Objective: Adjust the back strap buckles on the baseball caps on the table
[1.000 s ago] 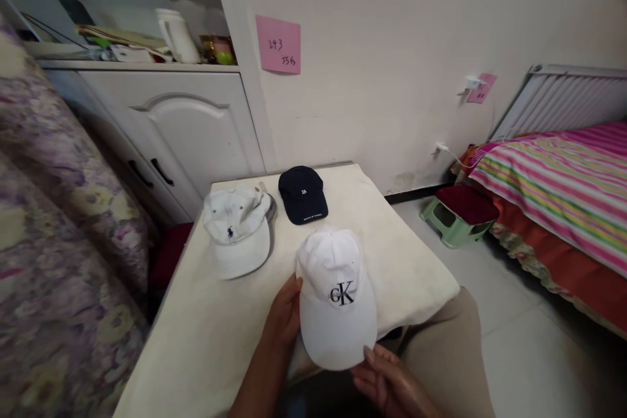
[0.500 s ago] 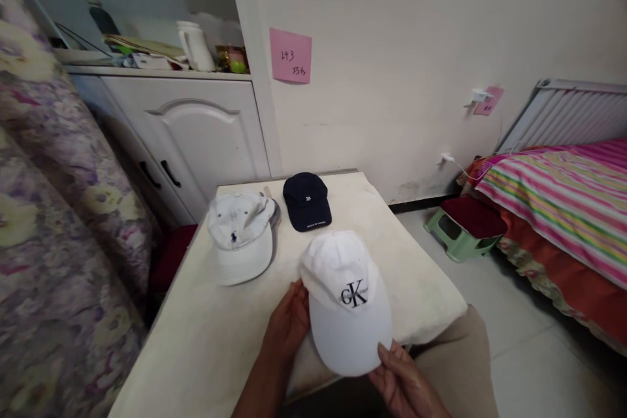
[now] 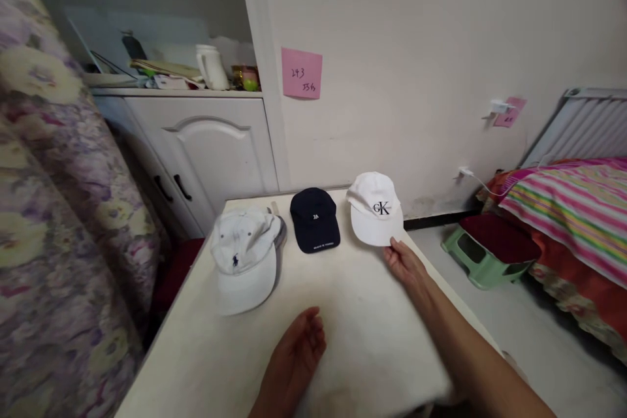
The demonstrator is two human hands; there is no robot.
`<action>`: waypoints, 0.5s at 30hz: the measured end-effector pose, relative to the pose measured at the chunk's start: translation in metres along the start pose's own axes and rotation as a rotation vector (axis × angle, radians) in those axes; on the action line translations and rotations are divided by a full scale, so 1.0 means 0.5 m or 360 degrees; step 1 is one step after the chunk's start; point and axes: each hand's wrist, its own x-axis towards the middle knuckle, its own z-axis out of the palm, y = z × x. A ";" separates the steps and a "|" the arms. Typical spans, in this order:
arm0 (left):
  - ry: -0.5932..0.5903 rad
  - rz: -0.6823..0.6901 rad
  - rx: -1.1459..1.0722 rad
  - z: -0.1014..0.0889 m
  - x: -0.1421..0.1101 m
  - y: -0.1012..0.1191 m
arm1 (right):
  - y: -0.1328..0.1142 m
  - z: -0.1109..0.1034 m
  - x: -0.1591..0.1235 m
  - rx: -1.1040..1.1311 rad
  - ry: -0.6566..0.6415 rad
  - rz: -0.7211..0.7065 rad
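R hand (image 3: 406,264) pinches the white cap (image 3: 369,199) by the brim's front edge, thumb on top, fingers apparently under; L hand (image 3: 296,346) is empty, loosely curled over the near part of the table (image 3: 367,339). White cap's at the far R corner, beside the navy cap (image 3: 313,219), w/ the pale cap (image 3: 247,261) over on the L; can't tell if it's fully down. Prob. v. light, soft cloth crown that'd dent if squeezed; brim's stiffer, so best hold is there, approx. mid-edge. Not fragile, prob. not slippery.
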 end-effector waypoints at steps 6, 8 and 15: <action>0.0094 -0.0007 0.0007 0.001 -0.004 -0.001 | 0.031 0.019 0.168 -0.0028 0.0039 0.0052; 0.0106 -0.0008 0.0014 0.000 -0.003 -0.002 | 0.042 0.013 0.195 -0.0052 0.0073 0.0092; 0.0114 -0.0007 0.0074 0.001 -0.006 -0.002 | 0.055 -0.011 0.215 -0.0155 0.0168 0.0192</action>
